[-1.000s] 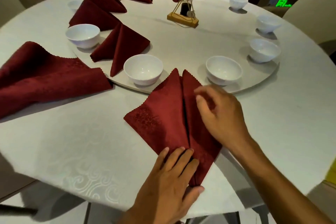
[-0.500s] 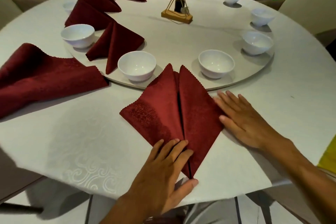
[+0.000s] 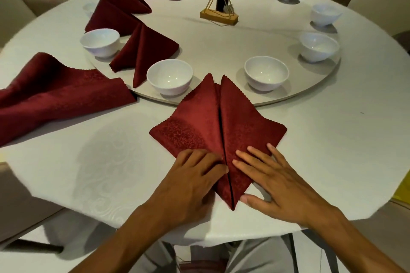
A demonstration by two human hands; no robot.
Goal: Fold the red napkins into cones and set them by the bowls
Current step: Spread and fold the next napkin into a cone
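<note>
Head view: my left hand (image 3: 195, 175) and right hand (image 3: 273, 180), grips flat and apart, press the napkin (image 3: 218, 126) on the worktop (image 3: 332, 139); beyond, a bowl (image 3: 169, 76) on the turntable (image 3: 315, 93).

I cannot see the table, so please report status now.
Left hand and right hand flat on napkin, both open. Napkin kite-folded, not yet cone. Nothing blocks it.
</note>
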